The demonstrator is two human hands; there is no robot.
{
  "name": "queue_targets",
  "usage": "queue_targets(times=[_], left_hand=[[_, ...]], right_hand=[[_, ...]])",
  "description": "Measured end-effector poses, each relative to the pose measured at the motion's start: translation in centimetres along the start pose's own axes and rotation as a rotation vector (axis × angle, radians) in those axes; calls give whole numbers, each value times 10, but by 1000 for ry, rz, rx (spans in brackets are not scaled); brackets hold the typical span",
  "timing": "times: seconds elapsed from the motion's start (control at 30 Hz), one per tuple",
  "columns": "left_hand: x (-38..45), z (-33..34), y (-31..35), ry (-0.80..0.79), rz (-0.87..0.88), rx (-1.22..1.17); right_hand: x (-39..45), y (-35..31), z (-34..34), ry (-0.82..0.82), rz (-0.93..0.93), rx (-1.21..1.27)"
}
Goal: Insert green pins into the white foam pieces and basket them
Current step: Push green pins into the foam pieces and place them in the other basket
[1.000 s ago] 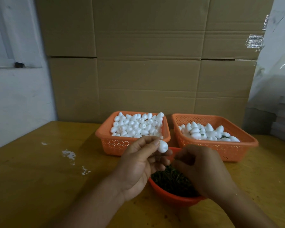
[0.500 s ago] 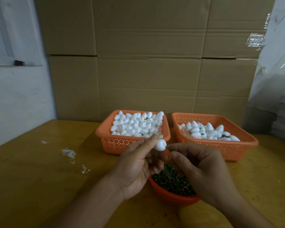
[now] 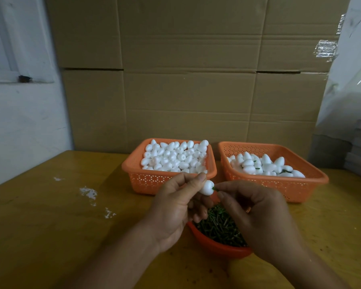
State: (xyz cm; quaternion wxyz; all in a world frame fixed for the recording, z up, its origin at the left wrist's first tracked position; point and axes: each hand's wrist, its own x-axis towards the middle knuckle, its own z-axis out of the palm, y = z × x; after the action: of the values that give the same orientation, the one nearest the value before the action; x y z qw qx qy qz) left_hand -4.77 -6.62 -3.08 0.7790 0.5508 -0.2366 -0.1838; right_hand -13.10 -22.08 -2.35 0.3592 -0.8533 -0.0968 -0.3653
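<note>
Up front, seen from the head: left hand pinching a white foam piece between thumb and fingertips, held above the red bowl of green pins. Right hand pinching a green pin whose tip sits in the foam piece's right end. Behind, on the yellow table, two orange baskets side by side: left basket heaped with plain foam pieces, right basket holding foam pieces with green pins showing. Further back, stacked cardboard boxes.
</note>
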Motion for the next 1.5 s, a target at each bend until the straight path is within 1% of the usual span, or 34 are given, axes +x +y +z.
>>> queue_targets(times=[0.2, 0.63, 0.77, 1.03, 1.17, 1.3, 1.5], left_hand=[[-1, 0, 0, 0, 21, 34], [0, -1, -4, 1, 92, 95], [0, 0, -5, 18, 114, 109], [-1, -1, -2, 6, 155, 78], [0, -1, -2, -11, 124, 34], [-1, -1, -2, -33, 98, 18], [-1, -1, 0, -33, 105, 33]], right_hand=[[-1, 1, 1, 51, 62, -22], [-4, -1, 5, -13, 75, -40], [-5, -1, 7, 14, 93, -41], [-4, -1, 12, 51, 190, 102], [-3, -2, 11, 54, 238, 207], [-3, -4, 11, 47, 252, 264], [-3, -6, 12, 42, 245, 314]])
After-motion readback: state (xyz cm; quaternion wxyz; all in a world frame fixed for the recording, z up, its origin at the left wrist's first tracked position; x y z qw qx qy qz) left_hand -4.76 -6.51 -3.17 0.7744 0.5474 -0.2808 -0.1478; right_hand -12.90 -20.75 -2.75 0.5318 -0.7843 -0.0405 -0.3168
